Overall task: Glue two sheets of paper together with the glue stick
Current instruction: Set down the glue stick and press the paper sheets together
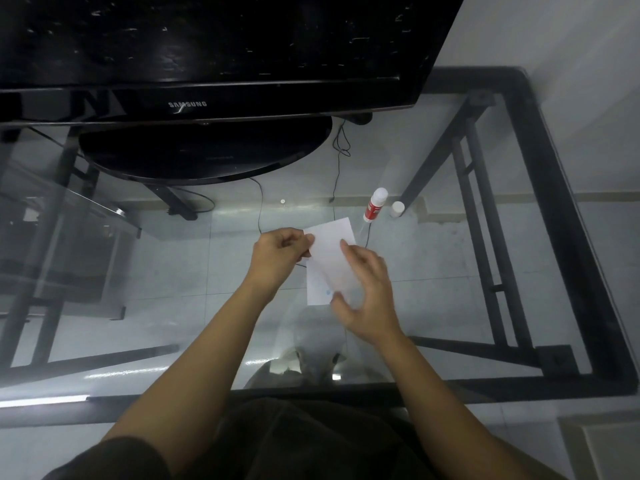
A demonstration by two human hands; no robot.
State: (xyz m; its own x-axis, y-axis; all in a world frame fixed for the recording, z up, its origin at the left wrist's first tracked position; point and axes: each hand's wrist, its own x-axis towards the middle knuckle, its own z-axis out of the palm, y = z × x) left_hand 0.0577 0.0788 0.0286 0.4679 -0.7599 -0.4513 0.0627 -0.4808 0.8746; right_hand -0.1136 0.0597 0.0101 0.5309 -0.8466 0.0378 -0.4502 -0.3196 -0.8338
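Note:
A white sheet of paper (330,242) is held tilted above the glass table (485,271). My left hand (280,251) pinches its left edge between thumb and fingers. My right hand (363,289) grips the same sheet at its right and lower edge. A second white sheet (317,292) lies flat on the glass under it, partly hidden by the upper sheet and my right hand. The glue stick (374,205), white with a red label, stands uncapped just beyond the papers. Its white cap (397,209) stands right beside it.
A black monitor (207,46) on a round base (204,150) fills the far left half of the table. Thin cables (337,157) hang below the glass. The black metal table frame (568,220) runs along the right and near edges.

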